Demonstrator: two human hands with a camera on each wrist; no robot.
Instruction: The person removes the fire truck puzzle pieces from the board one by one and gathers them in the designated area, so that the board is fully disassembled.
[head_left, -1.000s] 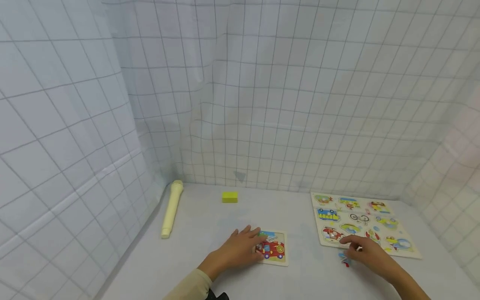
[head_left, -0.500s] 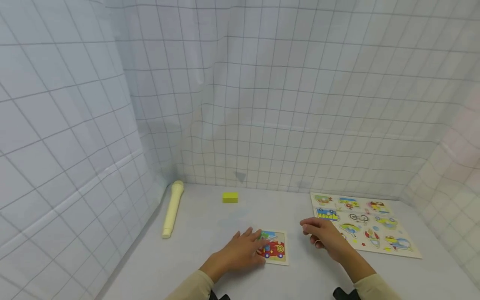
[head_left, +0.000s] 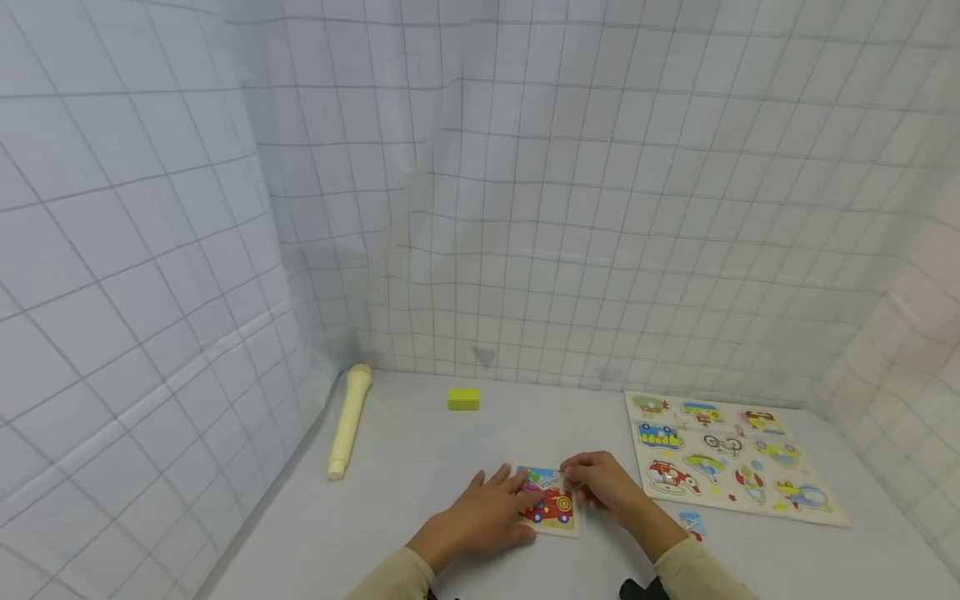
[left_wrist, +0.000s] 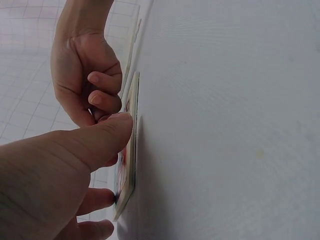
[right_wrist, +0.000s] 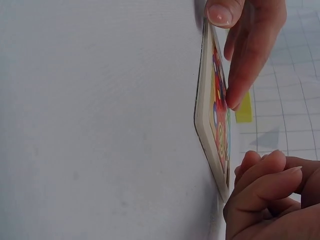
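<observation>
A small square jigsaw puzzle (head_left: 555,523) showing a red fire truck lies on the table in front of me. My left hand (head_left: 491,512) rests on its left part with fingers spread, thumb near the front edge in the left wrist view. At the puzzle's upper right corner is my right hand (head_left: 603,487), fingers curled and fingertips right at the board. What its thumb and index finger hold, if anything, I cannot tell. A loose blue jigsaw piece (head_left: 692,523) with some red on it lies right of the right forearm.
To the right lies a large cream peg board (head_left: 750,492) with several vehicle shapes. A yellow block (head_left: 463,399) stands behind the puzzle. Toward the left edge lies a pale yellow microphone-shaped stick (head_left: 348,425). Gridded white curtains (head_left: 525,250) enclose the table.
My right hand has moved left from beside the loose piece and peg board to the puzzle's upper right corner. My left hand stays on the puzzle; the loose blue piece still lies near the peg board.
</observation>
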